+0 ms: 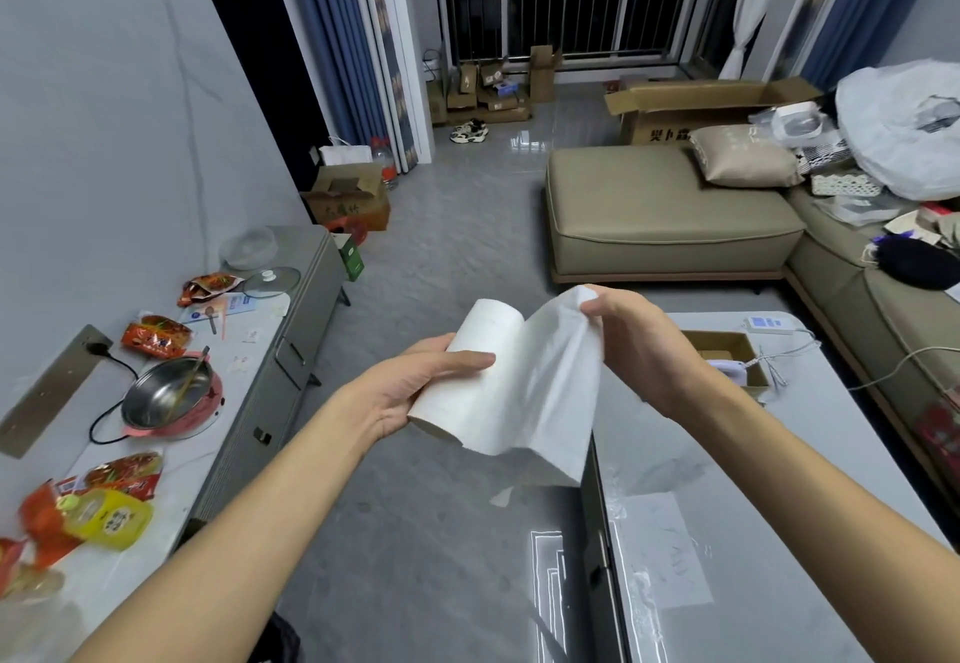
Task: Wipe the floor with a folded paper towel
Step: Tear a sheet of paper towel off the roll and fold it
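The left hand (415, 392) was wrapped around a white roll of paper towel (467, 366), held in the air above the grey glossy floor (415, 532). The right hand (634, 345) pinched the top corner of the loose white sheet (545, 392) that hung from the roll, still attached.

The sheet looked thin. A crooked pull could have ripped it ragged or dragged off more than one sheet, and a slack grip on the roll might have let it spin out or drop.

Just to the right stood a pale glossy surface (727, 532), its edge close under the hanging sheet. To the left a long grey surface (270, 350) carried a steel pot on a pink base (166, 397) and red snack packets (156, 337). Between the two ran only a narrow strip of floor, so crouching to wipe would have been cramped.
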`<state>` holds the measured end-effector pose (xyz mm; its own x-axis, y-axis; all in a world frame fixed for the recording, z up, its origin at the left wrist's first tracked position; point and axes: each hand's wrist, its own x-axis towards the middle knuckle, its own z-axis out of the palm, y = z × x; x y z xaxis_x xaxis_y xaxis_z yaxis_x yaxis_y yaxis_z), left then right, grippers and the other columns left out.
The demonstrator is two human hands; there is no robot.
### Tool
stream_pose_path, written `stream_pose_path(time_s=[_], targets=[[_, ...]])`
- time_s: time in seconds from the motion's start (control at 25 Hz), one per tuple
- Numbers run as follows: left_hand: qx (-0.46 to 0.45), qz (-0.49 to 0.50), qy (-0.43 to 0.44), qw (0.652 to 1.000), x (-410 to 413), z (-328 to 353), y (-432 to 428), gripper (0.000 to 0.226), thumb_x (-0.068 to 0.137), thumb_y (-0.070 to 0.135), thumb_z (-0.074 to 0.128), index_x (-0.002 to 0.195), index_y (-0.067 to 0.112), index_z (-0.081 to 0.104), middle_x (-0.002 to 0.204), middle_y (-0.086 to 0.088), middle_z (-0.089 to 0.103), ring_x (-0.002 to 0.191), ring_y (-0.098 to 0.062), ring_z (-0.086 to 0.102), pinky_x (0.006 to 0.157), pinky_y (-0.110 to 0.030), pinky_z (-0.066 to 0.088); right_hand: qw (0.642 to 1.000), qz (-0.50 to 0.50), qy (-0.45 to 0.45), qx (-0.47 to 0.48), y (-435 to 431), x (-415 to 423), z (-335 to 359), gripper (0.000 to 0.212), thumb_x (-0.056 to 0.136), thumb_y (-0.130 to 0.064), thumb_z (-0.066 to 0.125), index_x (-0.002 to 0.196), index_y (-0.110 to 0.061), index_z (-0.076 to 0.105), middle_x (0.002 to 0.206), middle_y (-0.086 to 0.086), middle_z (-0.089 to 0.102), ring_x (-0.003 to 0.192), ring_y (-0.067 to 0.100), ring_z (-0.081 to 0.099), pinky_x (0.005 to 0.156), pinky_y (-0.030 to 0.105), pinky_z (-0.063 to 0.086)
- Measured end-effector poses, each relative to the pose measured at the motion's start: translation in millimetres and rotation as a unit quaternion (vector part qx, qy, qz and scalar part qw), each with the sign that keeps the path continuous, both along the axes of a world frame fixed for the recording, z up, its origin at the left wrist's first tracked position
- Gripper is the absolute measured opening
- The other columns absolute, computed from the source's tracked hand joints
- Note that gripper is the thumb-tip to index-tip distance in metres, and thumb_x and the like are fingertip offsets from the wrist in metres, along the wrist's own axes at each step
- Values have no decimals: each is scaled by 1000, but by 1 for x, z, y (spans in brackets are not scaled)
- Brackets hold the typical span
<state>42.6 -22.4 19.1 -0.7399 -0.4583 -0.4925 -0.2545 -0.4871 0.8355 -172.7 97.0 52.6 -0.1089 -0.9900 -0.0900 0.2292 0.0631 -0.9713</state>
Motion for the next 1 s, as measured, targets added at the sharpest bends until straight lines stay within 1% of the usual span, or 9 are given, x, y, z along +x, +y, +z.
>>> stream_pose_path(time_s=[0.08, 0.16, 0.28, 0.4, 0.56, 0.64, 0.72, 0.8, 1.0], targets=[[6, -4, 15, 1000, 3, 1, -3, 52, 75, 17, 77, 125, 13, 62, 127, -16, 63, 119, -36, 58, 104, -58, 41, 999, -30, -5, 39, 6, -14, -12, 13, 78, -17, 46, 76, -7, 53, 75, 10, 48, 68, 19, 46, 59, 26, 38], [9, 4, 33, 999, 8, 6, -7, 49, 77, 13, 74, 124, 12, 62, 129, -18, 61, 120, -37, 57, 103, -58, 40, 992, -65, 80, 76, 14, -30, -30, 9, 80, -11, 50, 75, -5, 47, 77, 12, 37, 71, 25, 32, 60, 31, 26], [4, -33, 66, 997, 10, 17, -10, 46, 81, 13, 70, 126, 13, 60, 130, -17, 60, 118, -34, 59, 97, -49, 49, 973, -16, 212, 85, 16, -36, -44, 10, 88, -14, 64, 95, -8, 60, 93, 0, 60, 85, 11, 56, 78, 23, 38], [-34, -77, 76, 994, 1, 29, -6, 52, 81, 14, 69, 131, 16, 55, 130, -17, 60, 117, -33, 59, 96, -44, 50, 979, 98, 174, 51, -5, -13, -30, 63, 81, -34, 72, 137, -21, 46, 130, -2, 60, 119, 7, 56, 100, 24, 43], [-78, -24, 50, 995, -4, 36, -4, 60, 72, 15, 77, 127, 15, 54, 122, -15, 64, 107, -30, 65, 82, -39, 56, 980, 94, 178, 10, -27, 21, -10, 34, 83, -33, 71, 100, -5, 68, 92, 3, 69, 84, 13, 62, 74, 26, 48], [-82, 18, 25, 996, 0, 33, -5, 55, 71, 16, 74, 123, 16, 57, 121, -14, 65, 106, -26, 67, 80, -36, 56, 980, 56, 189, 6, -32, 23, -4, 33, 87, -30, 70, 85, 3, 64, 78, 5, 60, 73, 15, 53, 68, 30, 37], [-21, 33, 38, 998, 1, 28, -4, 46, 76, 19, 66, 122, 15, 62, 122, -15, 65, 107, -27, 65, 87, -40, 54, 984, 46, 173, -5, -32, 26, 5, 29, 90, -28, 67, 73, -6, 59, 72, 4, 56, 68, 15, 50, 62, 29, 34], [32, 27, 56, 998, -1, 26, 0, 46, 81, 24, 65, 125, 13, 61, 126, -15, 63, 116, -30, 61, 100, -43, 47, 988, 56, 144, -22, -31, 28, 14, 27, 90, -29, 65, 73, -11, 55, 70, 6, 54, 65, 16, 49, 56, 26, 35], [57, 46, 41, 996, 3, 16, -4, 60, 75, 24, 75, 130, 7, 57, 129, -17, 61, 122, -32, 56, 106, -48, 42, 998, 43, 40, -33, -16, 7, 15, 35, 81, -19, 54, 94, 14, 55, 86, 16, 52, 79, 26, 49, 65, 32, 36]])
